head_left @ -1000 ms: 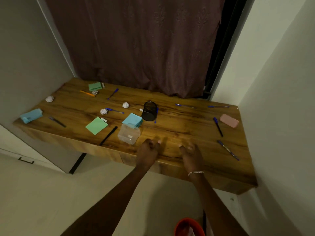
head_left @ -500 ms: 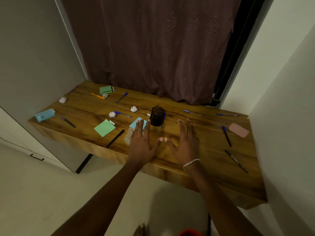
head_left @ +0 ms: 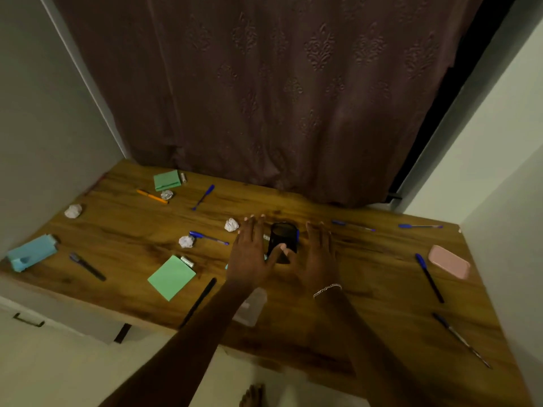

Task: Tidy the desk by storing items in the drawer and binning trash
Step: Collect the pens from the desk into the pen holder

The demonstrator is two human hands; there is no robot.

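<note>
The dark cylindrical pen cup (head_left: 282,240) stands between the hands. The left hand (head_left: 249,257) and right hand (head_left: 318,259) are spread, fingers straight, holding nothing. Tidying seems barely begun; next, both likely need to curl round the cup. Left of the left hand lie a crumpled paper ball (head_left: 231,225) and a slim blue pen (head_left: 208,237) on the glossy wood-grain desk (head_left: 367,289).

Both hands reach flat over the wooden desk (head_left: 367,289), fingers spread. The left hand (head_left: 249,257) and right hand (head_left: 318,259) flank a black pen cup (head_left: 283,240), their thumbs nearly meeting in front of it. A paper ball (head_left: 231,225) lies just left of the left fingertips, with a green notepad (head_left: 172,277) further left. Well right of the right hand lie a blue pen (head_left: 429,277) and a pink case (head_left: 449,262).
</note>
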